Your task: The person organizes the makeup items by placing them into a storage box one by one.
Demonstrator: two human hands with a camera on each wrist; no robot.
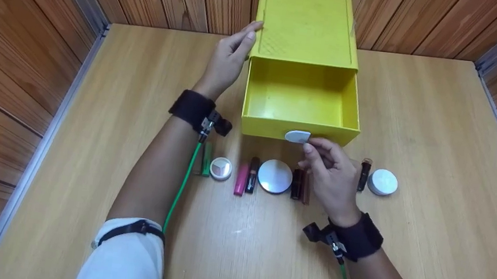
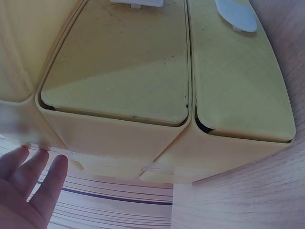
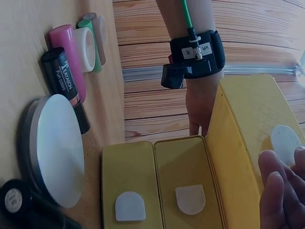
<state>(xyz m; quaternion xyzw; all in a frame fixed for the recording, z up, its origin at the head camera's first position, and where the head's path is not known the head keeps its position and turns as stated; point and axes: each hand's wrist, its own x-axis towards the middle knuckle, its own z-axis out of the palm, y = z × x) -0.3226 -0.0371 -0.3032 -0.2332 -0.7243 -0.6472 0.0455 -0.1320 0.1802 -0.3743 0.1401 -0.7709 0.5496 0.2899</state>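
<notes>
A yellow drawer cabinet (image 1: 307,26) stands at the back of the table, with its top drawer (image 1: 301,94) pulled out and bare inside. My right hand (image 1: 334,181) pinches the white handle (image 1: 297,136) on that drawer's front between thumb and fingers. Against the cabinet's left side rests my left hand (image 1: 227,63), its fingers fairly straight. The left wrist view shows those fingers beside the yellow casing (image 2: 119,138). Two lower drawers (image 3: 128,167) with white handles are closed in the right wrist view.
Cosmetics lie in a row before the cabinet: a green tube (image 1: 206,159), a small round three-part palette (image 1: 220,169), a pink tube (image 1: 241,179), a black tube (image 1: 252,175), a round compact (image 1: 275,176), darker tubes (image 1: 297,184) and a white-lidded jar (image 1: 383,182). Wooden walls surround the table.
</notes>
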